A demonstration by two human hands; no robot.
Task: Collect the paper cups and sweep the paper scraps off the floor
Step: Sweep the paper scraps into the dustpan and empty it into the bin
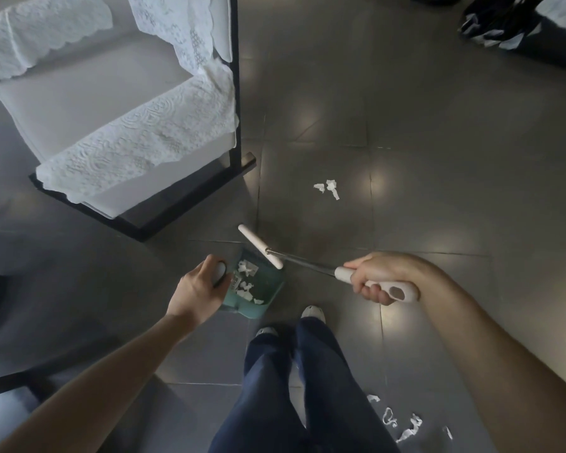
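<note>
Both bare arms reach forward and down; the left hand [200, 289] curls closed, the right hand [374, 276] fisted, knuckles up.

Left hand [198, 289] gripping green dustpan [258, 289] handle, right hand [378, 277] gripping broom [260, 246], scraps [328, 188] beyond

No legible text, labels or numbers.

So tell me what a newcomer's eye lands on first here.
First the two hands at centre: the right hand grips a white-handled sweeper whose head meets the green dustpan, held by the left hand and already holding white scraps. Loose paper scraps lie on the grey floor beyond, more scraps at lower right.
</note>
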